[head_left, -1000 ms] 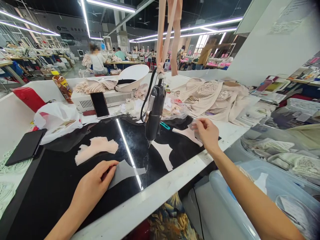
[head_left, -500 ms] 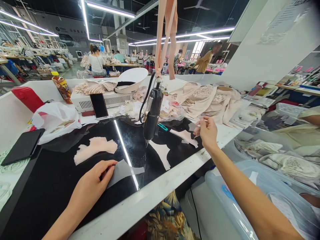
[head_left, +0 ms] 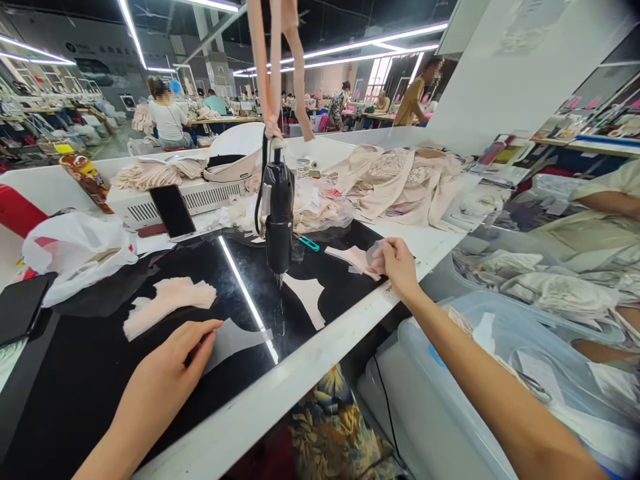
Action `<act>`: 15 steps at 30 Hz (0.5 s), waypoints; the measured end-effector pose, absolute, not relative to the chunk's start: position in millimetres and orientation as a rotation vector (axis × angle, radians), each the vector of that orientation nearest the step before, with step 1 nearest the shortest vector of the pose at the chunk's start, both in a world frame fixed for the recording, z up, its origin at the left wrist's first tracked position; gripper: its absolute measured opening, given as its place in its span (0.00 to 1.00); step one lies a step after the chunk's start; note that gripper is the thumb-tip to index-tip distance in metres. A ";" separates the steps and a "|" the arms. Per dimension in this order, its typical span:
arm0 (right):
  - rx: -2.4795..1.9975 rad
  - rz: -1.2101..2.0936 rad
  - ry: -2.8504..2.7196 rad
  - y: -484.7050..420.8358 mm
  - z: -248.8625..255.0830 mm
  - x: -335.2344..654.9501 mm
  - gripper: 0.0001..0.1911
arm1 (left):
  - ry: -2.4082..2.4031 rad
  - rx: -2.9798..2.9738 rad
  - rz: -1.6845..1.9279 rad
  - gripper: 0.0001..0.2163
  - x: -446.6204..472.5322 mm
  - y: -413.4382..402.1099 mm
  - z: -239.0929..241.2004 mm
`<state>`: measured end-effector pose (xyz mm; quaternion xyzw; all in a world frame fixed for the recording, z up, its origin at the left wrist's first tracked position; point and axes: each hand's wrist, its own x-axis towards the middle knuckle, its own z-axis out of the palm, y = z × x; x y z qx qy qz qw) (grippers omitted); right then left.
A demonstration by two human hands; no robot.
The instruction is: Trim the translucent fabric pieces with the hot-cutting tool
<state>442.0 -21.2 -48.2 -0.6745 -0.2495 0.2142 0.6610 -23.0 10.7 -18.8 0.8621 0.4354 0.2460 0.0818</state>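
Note:
My left hand rests at the front of the black work surface, thumb and forefinger closed on the left end of a translucent grey cut piece lying flat. My right hand pinches a small translucent piece above the right end of a pale pink cut piece. Between my hands hangs a black cylindrical tool, metal tip downward, on pink fabric straps. A white cut piece lies just right of its tip. Another pale pink piece lies beyond my left hand.
A teal clip-like item lies behind the tool. Beige garments are heaped at the back right. A phone leans on a white vented box; a white plastic bag sits left. Clear plastic bins stand below the right table edge.
The view has swung right, so the scene sits further left. My right hand has come down to the pink piece, with the translucent piece now showing at its fingertips. My left hand stays put.

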 end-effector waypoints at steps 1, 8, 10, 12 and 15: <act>-1.519 0.488 -0.559 -22.1 -48.9 442.1 0.21 | 1.226 2.632 0.728 0.13 -17.0 7.8 -14.6; -1.447 0.501 -0.576 -28.1 -54.2 440.2 0.21 | 0.515 3.006 0.529 0.15 75.1 -8.6 8.6; -1.426 0.505 -0.589 -30.1 -55.2 439.2 0.20 | 0.399 3.042 0.485 0.18 115.6 -2.7 8.3; -1.403 0.511 -0.604 -32.0 -55.5 438.1 0.20 | 0.358 3.042 0.470 0.21 158.0 7.8 5.1; -1.367 0.519 -0.621 -34.8 -55.4 436.1 0.18 | 0.406 3.063 0.466 0.23 215.2 25.2 -2.1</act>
